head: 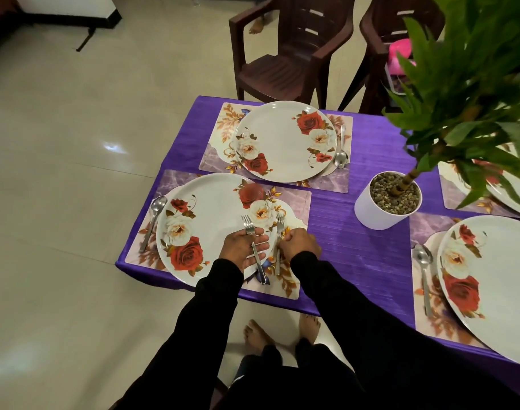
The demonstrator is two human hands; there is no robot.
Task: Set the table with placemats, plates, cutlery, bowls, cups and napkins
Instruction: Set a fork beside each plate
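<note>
Over the near-left floral plate (211,208), my left hand (244,247) holds a fork (254,250) across its fingers, tines pointing away. My right hand (298,244) pinches a second fork (278,241) that lies along the plate's right rim on the placemat (297,202). A spoon (152,221) lies left of this plate. The far plate (282,143) sits on its own placemat (220,134) with a spoon (341,149) to its right. At the right, another plate (495,279) has a spoon (424,279) on its left side.
A white pot (371,208) with pebbles and a leafy plant (466,84) stands mid-table on the purple cloth (356,250). A fourth plate (507,190) is partly hidden by leaves. Two dark chairs (285,54) stand beyond the table. My bare feet (279,329) are on the tiled floor.
</note>
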